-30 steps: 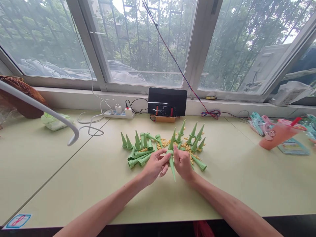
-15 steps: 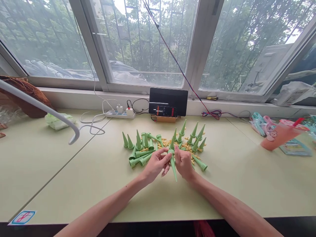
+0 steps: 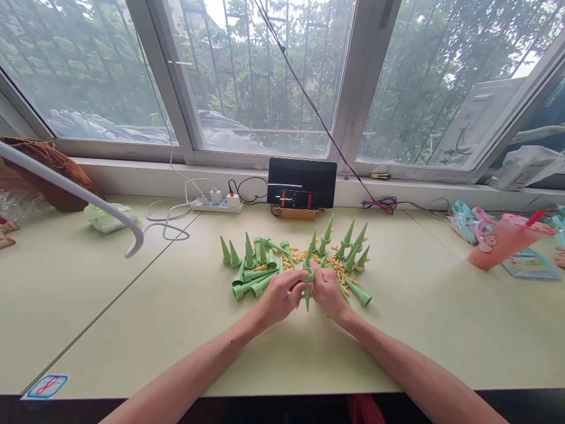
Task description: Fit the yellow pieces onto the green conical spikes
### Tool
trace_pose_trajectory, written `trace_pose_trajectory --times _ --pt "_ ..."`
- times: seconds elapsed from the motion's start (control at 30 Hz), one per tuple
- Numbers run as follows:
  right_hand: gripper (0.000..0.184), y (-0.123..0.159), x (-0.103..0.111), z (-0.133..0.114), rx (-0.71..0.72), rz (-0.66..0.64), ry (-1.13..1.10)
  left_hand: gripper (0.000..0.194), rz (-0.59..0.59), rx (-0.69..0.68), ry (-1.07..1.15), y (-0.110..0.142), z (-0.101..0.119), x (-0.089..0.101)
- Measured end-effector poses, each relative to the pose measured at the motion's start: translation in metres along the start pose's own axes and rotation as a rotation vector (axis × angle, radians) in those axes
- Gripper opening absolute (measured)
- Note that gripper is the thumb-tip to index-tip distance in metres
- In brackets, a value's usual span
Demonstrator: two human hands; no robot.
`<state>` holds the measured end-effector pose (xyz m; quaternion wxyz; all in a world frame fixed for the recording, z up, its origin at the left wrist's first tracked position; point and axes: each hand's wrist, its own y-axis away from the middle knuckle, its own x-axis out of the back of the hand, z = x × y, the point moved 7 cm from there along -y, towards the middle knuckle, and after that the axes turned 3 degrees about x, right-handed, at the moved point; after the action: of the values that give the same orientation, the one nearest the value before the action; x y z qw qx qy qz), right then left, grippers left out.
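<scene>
A green plant watering spike (image 3: 308, 299) is held upright between my hands, its round open end (image 3: 308, 274) up and its tip down. My left hand (image 3: 285, 294) is closed on its collar from the left, thumb and forefinger at the rim. On the other side, my right hand (image 3: 327, 292) is closed with the thumb at the rim and the fingers against the collar. Whether a small part sits in the right fingers is hidden. Right behind my hands, more green spikes (image 3: 347, 232) stand or lie among small yellow valve pieces (image 3: 345, 272).
A dark tablet (image 3: 301, 176) with a phone before it leans on a small box. Left of it lies a power strip (image 3: 216, 204) with cables. A white curved arm (image 3: 88, 197) reaches in from the left. An orange drink cup (image 3: 503, 241) tilts at the right.
The held spike has turned so its open end faces up toward me, and its tip has drawn back from the table's front. My right thumb has come down onto the rim.
</scene>
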<state>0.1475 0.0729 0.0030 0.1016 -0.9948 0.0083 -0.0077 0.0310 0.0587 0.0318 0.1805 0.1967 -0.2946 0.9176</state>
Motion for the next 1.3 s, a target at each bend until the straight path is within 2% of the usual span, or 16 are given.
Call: trace_pose_trajectory --times 0.1,0.2,0.3,0.47,0.7,0.93,1.13,1.3 --pt "0.061 0.000 -0.005 0.006 -0.115 -0.066 -0.123 0.019 -0.005 -0.189 -0.199 0.000 0.014 0.002" --pt "0.061 0.000 -0.007 0.007 -0.155 -0.091 -0.169 0.018 0.016 -0.207 -0.223 0.000 0.017 0.004" --pt "0.060 0.001 -0.007 0.007 -0.152 -0.093 -0.165 0.015 0.053 -0.118 -0.158 0.001 0.015 0.004" --pt "0.062 0.001 -0.005 0.005 -0.106 -0.052 -0.120 0.013 0.048 0.054 -0.033 0.003 0.003 -0.001" --pt "0.063 0.000 0.001 -0.001 0.034 0.010 0.067 0.012 0.069 0.211 0.165 0.006 -0.007 -0.006" --pt "0.062 0.004 0.007 -0.021 0.207 0.127 0.280 0.025 0.041 0.344 0.500 0.004 -0.008 -0.012" --pt "0.057 0.006 0.007 -0.029 0.326 0.143 0.378 0.037 -0.008 0.445 0.620 0.001 -0.008 -0.013" --pt "0.060 0.006 0.008 -0.028 0.325 0.155 0.400 0.043 -0.008 0.488 0.683 0.001 -0.010 -0.013"
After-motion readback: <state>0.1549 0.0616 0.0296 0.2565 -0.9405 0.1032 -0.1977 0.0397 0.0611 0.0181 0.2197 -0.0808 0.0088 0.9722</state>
